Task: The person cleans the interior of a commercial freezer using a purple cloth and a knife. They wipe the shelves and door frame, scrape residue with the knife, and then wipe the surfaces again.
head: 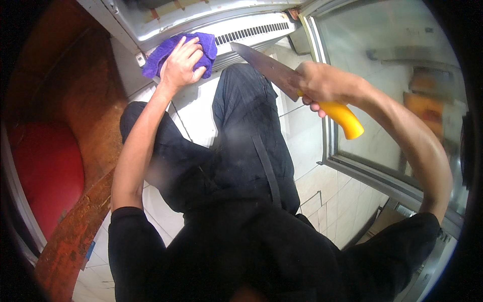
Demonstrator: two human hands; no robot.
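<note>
My left hand (183,64) presses on a purple cloth (156,62), which lies over the left part of a white slotted vent panel (260,33) below a refrigerated cabinet's opening. In my right hand (320,85) is a large knife with a yellow handle (345,119). Its broad, stained blade (266,68) points up and left, with the tip in front of the vent slots. Whether the tip touches the panel cannot be told.
At right a framed glass door (377,94) stands swung out beside my right arm. A rusty brown curved surface (86,75) and a red rounded panel (49,166) are at left. My bent knees are over white floor tiles (192,109), close to the panel.
</note>
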